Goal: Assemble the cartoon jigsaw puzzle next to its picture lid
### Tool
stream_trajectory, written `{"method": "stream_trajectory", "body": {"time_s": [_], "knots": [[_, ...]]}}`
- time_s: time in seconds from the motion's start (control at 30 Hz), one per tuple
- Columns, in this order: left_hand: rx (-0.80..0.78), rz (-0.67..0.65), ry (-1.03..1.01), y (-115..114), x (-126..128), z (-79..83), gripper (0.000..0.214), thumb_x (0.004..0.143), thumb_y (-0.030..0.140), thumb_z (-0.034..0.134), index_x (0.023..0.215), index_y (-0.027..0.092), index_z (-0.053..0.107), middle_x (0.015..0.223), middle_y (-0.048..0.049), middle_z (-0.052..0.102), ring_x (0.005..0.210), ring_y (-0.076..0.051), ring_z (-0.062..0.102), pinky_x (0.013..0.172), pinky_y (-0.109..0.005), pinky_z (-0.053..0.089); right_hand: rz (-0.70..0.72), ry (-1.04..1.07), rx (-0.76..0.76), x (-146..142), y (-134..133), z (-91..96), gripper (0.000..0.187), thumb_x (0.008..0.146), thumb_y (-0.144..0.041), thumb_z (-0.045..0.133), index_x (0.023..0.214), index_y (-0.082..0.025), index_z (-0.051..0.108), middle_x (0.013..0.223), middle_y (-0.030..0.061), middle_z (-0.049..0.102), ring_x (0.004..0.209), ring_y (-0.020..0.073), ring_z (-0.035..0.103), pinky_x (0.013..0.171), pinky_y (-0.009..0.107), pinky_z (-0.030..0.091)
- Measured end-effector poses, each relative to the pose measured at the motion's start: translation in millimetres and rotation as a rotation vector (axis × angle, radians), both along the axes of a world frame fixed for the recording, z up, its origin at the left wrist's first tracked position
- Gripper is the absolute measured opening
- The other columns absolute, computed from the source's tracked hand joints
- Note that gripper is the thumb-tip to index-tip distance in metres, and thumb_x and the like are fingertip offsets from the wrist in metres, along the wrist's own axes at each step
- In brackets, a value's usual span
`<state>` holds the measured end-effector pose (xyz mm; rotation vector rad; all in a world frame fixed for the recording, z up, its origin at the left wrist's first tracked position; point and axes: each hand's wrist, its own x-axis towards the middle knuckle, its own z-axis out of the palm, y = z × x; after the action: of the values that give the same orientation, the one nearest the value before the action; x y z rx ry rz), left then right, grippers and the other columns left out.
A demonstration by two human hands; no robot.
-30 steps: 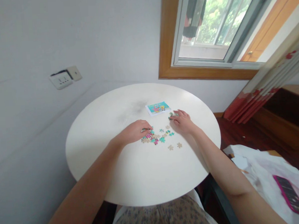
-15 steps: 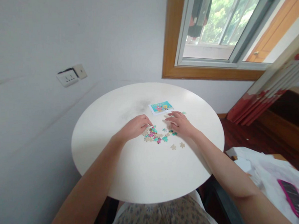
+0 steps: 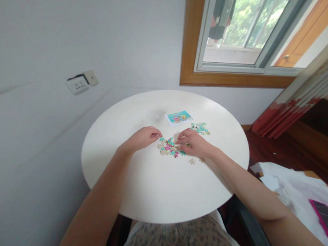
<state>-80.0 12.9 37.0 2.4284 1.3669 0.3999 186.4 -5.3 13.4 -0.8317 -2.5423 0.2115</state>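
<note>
A loose pile of jigsaw puzzle pieces (image 3: 168, 147) lies mid-table, some showing teal and pink print, others plain beige backs. At its left edge is my left hand (image 3: 146, 138), thumb and fingertips pinched together just above a teal puzzle piece (image 3: 162, 139). Whether a piece is between those fingertips is too small to tell. My right hand (image 3: 194, 141) reaches over the right side of the pile with fingers apart, hiding some pieces beneath it. Beyond that hand sits a cluster of teal puzzle pieces (image 3: 199, 127). A small picture card (image 3: 178, 117) with cartoon figures lies behind the pile.
All this is on a round white table (image 3: 140, 186) against the wall. One beige puzzle piece (image 3: 192, 161) lies nearer to me. At right, a phone with a pink case (image 3: 327, 221) rests on white plastic (image 3: 285, 186). A chair armrest (image 3: 248, 221) is beside me.
My right hand has moved left and toward me over the pile, uncovering the teal cluster behind it. My left hand has shifted slightly left, its fingertips still pinched.
</note>
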Motion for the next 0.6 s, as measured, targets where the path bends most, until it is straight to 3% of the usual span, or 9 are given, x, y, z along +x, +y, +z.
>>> {"method": "stream_trajectory", "body": {"time_s": [0.27, 0.6], "knots": [[-0.257, -0.042, 0.010, -1.4, -7.5, -2.1, 0.032, 0.074, 0.032, 0.051, 0.096, 0.018, 0.069, 0.073, 0.0003, 0.063, 0.063, -0.013, 0.054, 0.054, -0.020, 0.036, -0.039, -0.035, -0.005, -7.8, -4.8, -1.8, 0.028, 0.085, -0.034, 0.059, 0.108, -0.024, 0.070, 0.106, 0.0080, 0.062, 0.101, 0.0222, 0.049, 0.091, 0.039, 0.036], [-0.329, -0.056, 0.026, -2.3, -3.5, -6.8, 0.036, 0.068, 0.037, 0.055, 0.097, 0.018, 0.061, 0.078, -0.0001, 0.058, 0.070, -0.014, 0.054, 0.060, -0.021, 0.039, -0.117, -0.122, 0.036, -45.5, -13.2, -4.3, 0.030, 0.093, -0.030, 0.046, 0.117, -0.026, 0.065, 0.120, 0.0081, 0.057, 0.113, 0.0231, 0.041, 0.094, 0.039, 0.029]]}}
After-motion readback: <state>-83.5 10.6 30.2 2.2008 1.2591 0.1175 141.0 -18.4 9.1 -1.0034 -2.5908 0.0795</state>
